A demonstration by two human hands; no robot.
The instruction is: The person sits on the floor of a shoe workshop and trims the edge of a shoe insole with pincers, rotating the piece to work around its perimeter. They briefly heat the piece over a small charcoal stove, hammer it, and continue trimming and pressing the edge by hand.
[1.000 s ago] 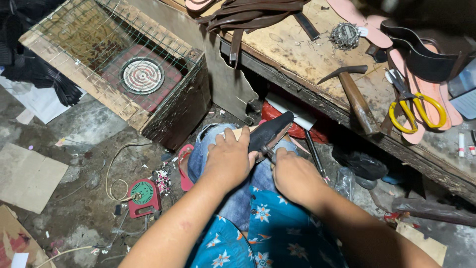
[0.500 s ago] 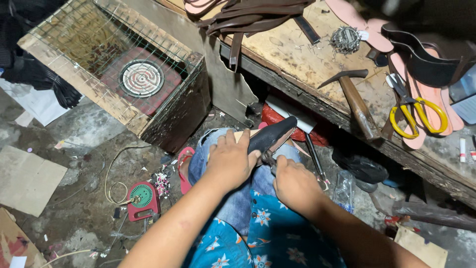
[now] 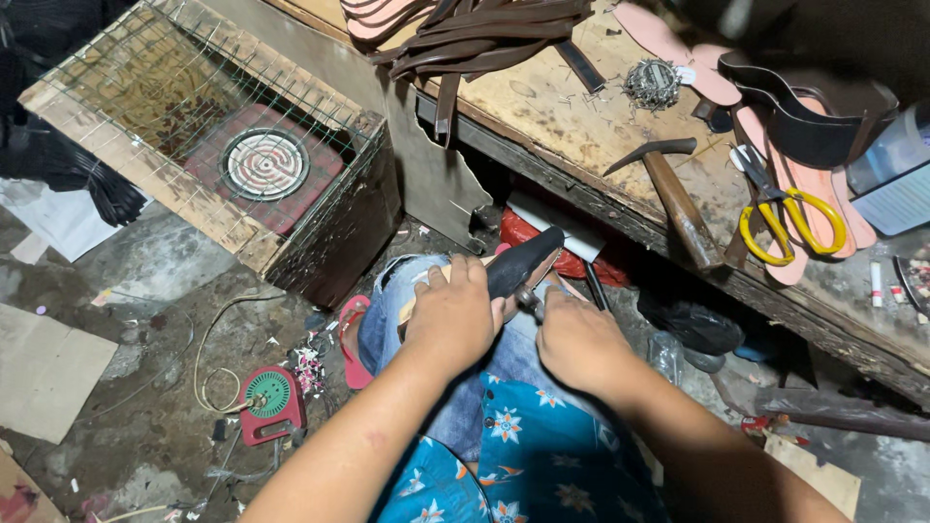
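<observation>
Dark shoe upper (image 3: 523, 263) sat on my lap over my jeans-clad knee, toe pointing up toward the bench. My left hand (image 3: 450, 315) lay flat over its near end, fingers together and pressing down to pin it. My right hand (image 3: 581, 339) was just beside it, fingers curled shut around a small metal tool (image 3: 530, 302) at the shoe's edge; probably pincers or a tack puller, but the view was too dark to be sure. To do this step well I judged I needed the left palm keeping the shoe from twisting, and the tool working close to the edge in short pulls so the leather didn't tear. Beyond my knees, the wooden workbench (image 3: 581, 145) held a hammer (image 3: 673, 189) and yellow-handled scissors (image 3: 790, 213) well apart from my hands, plus dark leather straps (image 3: 475, 39) and pink insoles (image 3: 659, 34). To my left stood a wire-mesh wooden box (image 3: 126, 165) with a round coil heater (image 3: 263, 165) inside. On the floor lay a red sandal (image 3: 351, 334) and a small red-and-green device (image 3: 271, 399) with a cord.
</observation>
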